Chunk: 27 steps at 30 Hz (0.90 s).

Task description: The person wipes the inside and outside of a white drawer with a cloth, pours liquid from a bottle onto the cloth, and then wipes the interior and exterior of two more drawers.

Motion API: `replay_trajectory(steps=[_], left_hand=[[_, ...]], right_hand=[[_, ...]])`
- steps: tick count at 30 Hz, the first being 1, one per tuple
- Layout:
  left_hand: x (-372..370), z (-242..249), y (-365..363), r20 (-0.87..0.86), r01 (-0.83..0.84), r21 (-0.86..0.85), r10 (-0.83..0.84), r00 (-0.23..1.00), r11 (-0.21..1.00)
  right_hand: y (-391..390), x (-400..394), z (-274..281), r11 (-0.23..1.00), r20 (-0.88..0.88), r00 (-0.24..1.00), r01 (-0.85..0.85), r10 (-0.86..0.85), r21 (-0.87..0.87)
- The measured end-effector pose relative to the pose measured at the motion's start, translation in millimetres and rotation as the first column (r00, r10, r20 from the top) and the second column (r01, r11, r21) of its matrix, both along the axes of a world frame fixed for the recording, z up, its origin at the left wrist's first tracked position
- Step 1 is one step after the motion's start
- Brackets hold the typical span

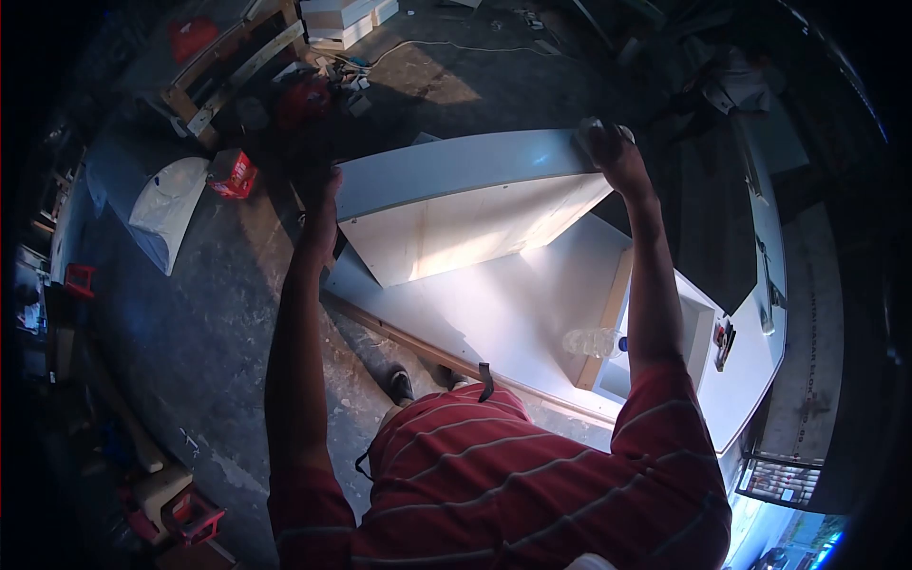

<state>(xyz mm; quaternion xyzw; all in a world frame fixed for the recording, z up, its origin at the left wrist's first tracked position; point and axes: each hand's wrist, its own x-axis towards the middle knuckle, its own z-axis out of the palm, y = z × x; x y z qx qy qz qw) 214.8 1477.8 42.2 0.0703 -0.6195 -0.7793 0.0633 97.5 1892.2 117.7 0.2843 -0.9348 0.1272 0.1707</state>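
Note:
Both hands hold a large white-faced wooden board piece point(456, 176), box-like, standing tilted on a white work surface point(494, 304). My left hand point(326, 204) is closed on its left end, partly in shadow. At the far right corner, my right hand point(616, 160) grips the upper edge; a greyish patch by its fingers is too dark to make out. The piece's near side is pale bare wood. A clear plastic bottle point(591, 342) with a blue cap lies on the work surface, close to my right forearm. Beside it is an open white wooden frame point(689, 332).
A small tool point(725, 344) lies near the right edge of the work surface. On the concrete floor are a red box point(232, 174), a pale curved sheet point(169, 204) and a red stool point(193, 516). Another person point(741, 84) is in shadow at the back right.

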Motion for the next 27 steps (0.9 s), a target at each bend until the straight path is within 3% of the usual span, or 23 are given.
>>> replay_trajectory(steps=[2, 3, 5, 7, 8, 9, 11, 13, 14, 15, 17, 18, 19, 21, 23, 27], left_hand=[[-2, -1, 0, 0.012, -0.026, -0.002, 0.026, 1.000, 1.000], [-3, -2, -2, 0.011, -0.028, 0.000, 0.028, 1.000, 1.000], [-4, -6, -6, -0.007, 0.019, -0.009, -0.019, 1.000, 1.000], [-4, -13, -7, 0.019, 0.025, 0.007, -0.025, 0.999, 1.000], [-6, -13, -8, 0.039, 0.024, 0.025, -0.025, 0.999, 0.999], [-7, -15, -9, 0.037, 0.023, 0.025, -0.024, 0.999, 0.999], [-10, -17, -8, 0.018, 0.024, -0.045, -0.024, 1.000, 0.999], [-9, -17, -4, 0.026, -0.014, -0.074, 0.016, 1.000, 0.997], [-9, -16, -3, 0.033, -0.054, -0.111, 0.058, 0.998, 0.992], [-10, -15, -3, 0.035, -0.061, -0.112, 0.065, 0.997, 0.992], [-6, -14, -2, 0.019, -0.018, -0.086, 0.020, 1.000, 0.996], [-3, -8, 1, 0.034, -0.023, -0.101, 0.027, 0.999, 0.995], [-1, -3, 5, 0.035, -0.032, -0.106, 0.036, 0.999, 0.994], [4, 9, 10, -0.009, -0.007, -0.126, 0.006, 1.000, 0.992], [-1, -1, 5, -0.014, 0.013, -0.145, -0.015, 1.000, 0.989], [3, 5, 9, -0.021, -0.015, -0.086, 0.013, 1.000, 0.996]], right_hand=[[-19, 6, -3, 0.976, 0.011, 0.998, -0.058, 0.062, -0.212], [-35, 17, -8, 0.960, -0.032, 0.985, -0.172, 0.170, -0.221], [-57, 36, -7, 0.959, -0.192, 0.965, -0.216, 0.180, -0.184], [-27, 21, -14, 0.966, 0.002, 0.990, -0.137, 0.141, -0.220], [2, -6, -21, 0.951, -0.401, 0.865, -0.247, 0.303, 0.187], [23, -21, -26, 0.972, -0.435, 0.873, -0.158, 0.219, 0.172], [18, -15, -14, 0.995, -0.155, 0.988, -0.025, 0.009, -0.099], [-5, 3, -28, 0.997, -0.343, 0.937, -0.072, 0.070, 0.006], [-24, 17, -20, 0.977, -0.382, 0.900, -0.208, 0.209, 0.044], [-45, 37, -13, 0.980, -0.214, 0.969, -0.154, 0.124, -0.129], [-16, 17, -19, 0.904, -0.554, 0.746, -0.151, 0.369, 0.400], [-19, 21, -15, 0.998, -0.327, 0.944, -0.018, 0.038, 0.064], [-16, 20, -7, 0.981, -0.094, 0.986, 0.120, -0.135, -0.153], [-14, 14, -9, 0.948, -0.536, 0.836, 0.068, 0.116, 0.311], [-57, 32, -29, 0.991, -0.352, 0.931, 0.059, -0.099, -0.122], [-194, 100, -14, 0.958, -0.252, 0.956, -0.203, 0.149, -0.201]])
